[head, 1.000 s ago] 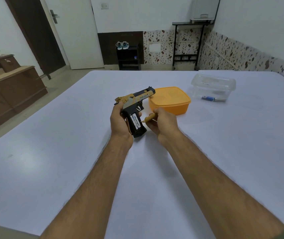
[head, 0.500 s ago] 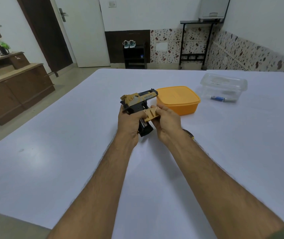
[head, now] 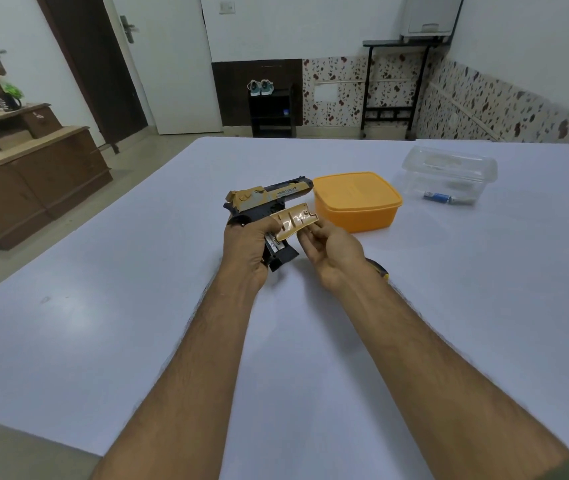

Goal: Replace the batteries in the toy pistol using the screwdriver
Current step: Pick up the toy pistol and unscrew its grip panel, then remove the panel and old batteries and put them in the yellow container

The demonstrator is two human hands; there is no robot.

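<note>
My left hand [head: 246, 247] grips the handle of the black and tan toy pistol [head: 269, 202], held above the white table with the barrel pointing right. A battery with a white label [head: 273, 241] shows in the opened handle. My right hand [head: 331, 252] pinches the tan battery cover [head: 295, 221], lifted off the handle and held just right of it. The screwdriver [head: 378, 266], with a black and yellow handle, lies on the table behind my right wrist, mostly hidden.
An orange lidded box [head: 357, 202] stands just right of the pistol. A clear plastic container [head: 449, 174] with blue batteries [head: 437, 196] inside sits at the far right. The white table [head: 137, 306] stretches wide; a wooden cabinet [head: 30, 174] stands beyond its left edge.
A second ago my right hand held the screwdriver at the pistol's handle. It has since let the screwdriver go and pulled the tan cover off the handle, exposing the battery.
</note>
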